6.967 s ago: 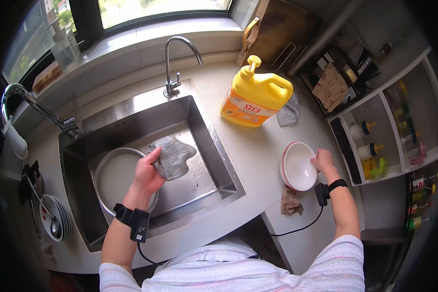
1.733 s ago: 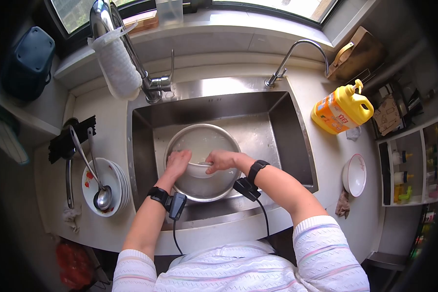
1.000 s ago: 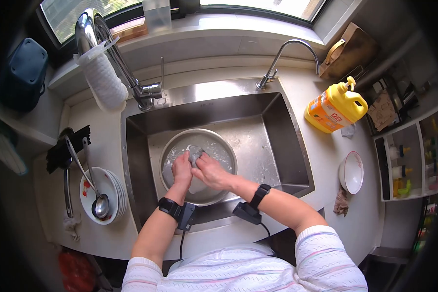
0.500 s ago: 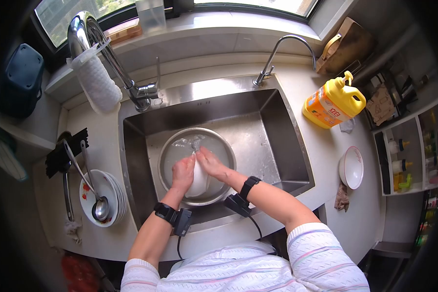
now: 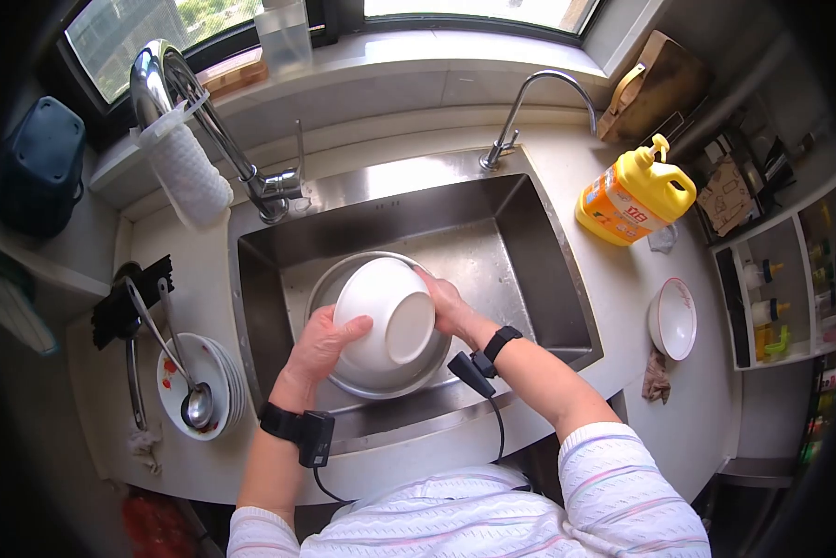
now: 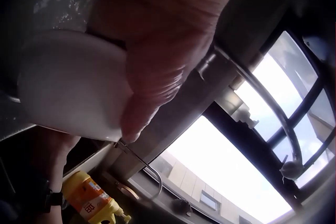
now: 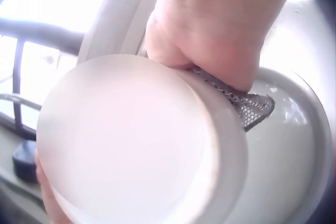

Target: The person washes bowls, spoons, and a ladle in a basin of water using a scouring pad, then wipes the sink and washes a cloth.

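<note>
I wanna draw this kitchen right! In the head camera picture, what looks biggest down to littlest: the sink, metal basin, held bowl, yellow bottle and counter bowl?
1. Sink
2. Metal basin, partly covered
3. Held bowl and yellow bottle: too alike to rank; nearness to the camera may matter
4. Counter bowl

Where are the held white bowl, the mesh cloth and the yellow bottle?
White bowl (image 5: pixel 379 302): head view, on its outer wall.
Mesh cloth (image 7: pixel 254 110): right wrist view, on its free corner.
Yellow bottle (image 5: pixel 628 202): head view, on its label.
</note>
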Available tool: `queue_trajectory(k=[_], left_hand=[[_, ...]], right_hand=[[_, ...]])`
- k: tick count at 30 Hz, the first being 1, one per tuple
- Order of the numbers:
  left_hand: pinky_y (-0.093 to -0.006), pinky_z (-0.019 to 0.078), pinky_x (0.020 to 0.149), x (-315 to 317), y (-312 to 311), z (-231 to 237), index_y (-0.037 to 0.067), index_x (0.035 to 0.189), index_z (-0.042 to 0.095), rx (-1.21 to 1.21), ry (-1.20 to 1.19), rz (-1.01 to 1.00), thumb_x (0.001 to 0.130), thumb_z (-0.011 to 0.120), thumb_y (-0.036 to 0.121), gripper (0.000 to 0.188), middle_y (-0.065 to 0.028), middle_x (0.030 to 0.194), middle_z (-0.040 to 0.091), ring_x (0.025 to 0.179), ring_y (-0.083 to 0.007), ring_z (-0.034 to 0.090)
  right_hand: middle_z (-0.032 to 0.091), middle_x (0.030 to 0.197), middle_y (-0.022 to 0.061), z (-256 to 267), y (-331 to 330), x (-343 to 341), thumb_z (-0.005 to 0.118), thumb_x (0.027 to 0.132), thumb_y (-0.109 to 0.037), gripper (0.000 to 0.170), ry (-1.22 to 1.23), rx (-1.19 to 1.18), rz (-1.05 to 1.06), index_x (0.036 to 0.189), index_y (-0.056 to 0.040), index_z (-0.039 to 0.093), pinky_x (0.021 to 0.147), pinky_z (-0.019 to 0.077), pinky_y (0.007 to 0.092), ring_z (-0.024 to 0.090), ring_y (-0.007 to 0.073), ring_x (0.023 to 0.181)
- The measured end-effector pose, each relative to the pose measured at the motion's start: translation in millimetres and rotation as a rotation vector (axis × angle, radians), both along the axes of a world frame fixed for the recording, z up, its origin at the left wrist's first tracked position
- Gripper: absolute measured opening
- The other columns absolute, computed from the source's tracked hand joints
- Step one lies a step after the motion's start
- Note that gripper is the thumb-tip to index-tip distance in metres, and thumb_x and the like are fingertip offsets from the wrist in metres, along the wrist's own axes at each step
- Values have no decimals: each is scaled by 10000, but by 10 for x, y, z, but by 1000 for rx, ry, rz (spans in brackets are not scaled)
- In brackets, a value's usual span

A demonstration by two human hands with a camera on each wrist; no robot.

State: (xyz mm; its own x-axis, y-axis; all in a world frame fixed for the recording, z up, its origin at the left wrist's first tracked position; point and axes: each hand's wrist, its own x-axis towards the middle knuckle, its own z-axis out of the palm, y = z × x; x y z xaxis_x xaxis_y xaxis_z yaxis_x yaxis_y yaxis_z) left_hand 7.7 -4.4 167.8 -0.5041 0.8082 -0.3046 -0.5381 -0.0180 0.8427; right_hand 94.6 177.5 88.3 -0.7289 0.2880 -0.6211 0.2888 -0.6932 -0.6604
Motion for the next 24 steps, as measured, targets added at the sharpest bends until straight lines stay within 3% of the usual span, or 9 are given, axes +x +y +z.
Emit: queue_trajectory(k=[2,5,8,9,12,18,20,22,24], left_hand=[[-236,457,712,-47,-24,-1,1,968,599,-72,6,-93,728,689,160,302,-46,863,625,760,-123,579],[-270,465,724,-96,21,-298,-13,990,589,-199,-5,-265,666,713,106,367,-67,878,623,770,-144,587],[-277,471,716,-33,0,-561,-12,998,583,-325,37,-300,663,711,101,376,-82,889,621,776,-152,593],[-284,474,717,-26,-15,-580,-10,996,584,-317,0,-230,663,711,93,372,-84,890,622,777,-156,595],[-300,480,724,-54,-143,-739,-6,991,586,-285,-76,-84,664,707,77,358,-89,893,624,781,-165,598],[-325,484,749,-126,-234,-849,-2,996,577,-266,-137,22,664,696,47,357,-91,916,619,810,-187,599],[-326,483,754,-138,-243,-845,0,1001,573,-289,-150,16,658,696,38,366,-90,922,617,819,-192,599],[-329,483,755,-142,-262,-884,12,1008,569,-256,-161,-25,643,696,17,387,-83,920,613,825,-196,599],[-330,483,753,-148,-240,-904,16,1008,569,-253,-156,-36,639,693,6,389,-77,918,613,827,-194,598]], right_hand=[[595,921,109,72,34,-107,410,890,-397,449,-90,102,70,1010,8,564,728,450,324,564,192,845],[609,701,114,-6,-47,-264,395,902,-347,420,-30,756,328,794,8,591,622,432,334,548,204,639],[592,689,177,-212,-115,-341,408,886,-330,400,-58,1072,379,783,18,574,635,425,369,553,278,660],[590,870,230,-193,-100,-341,438,843,-260,323,-127,1077,426,817,24,589,758,419,439,547,395,840],[599,836,213,-675,-57,-203,447,814,-207,270,-226,1290,502,828,25,586,747,439,413,568,372,831],[609,887,200,-751,-185,-50,468,726,-90,221,-222,1223,1263,865,20,601,780,450,393,569,343,928],[605,901,209,-731,-31,-218,464,723,-79,237,-298,1146,1175,888,18,604,753,450,397,582,331,897],[609,893,206,-432,15,-288,478,734,-91,242,-265,746,639,910,25,597,733,446,403,584,344,867],[617,830,201,34,-163,-288,479,765,-121,245,-189,778,622,916,37,589,717,441,421,589,366,816]])
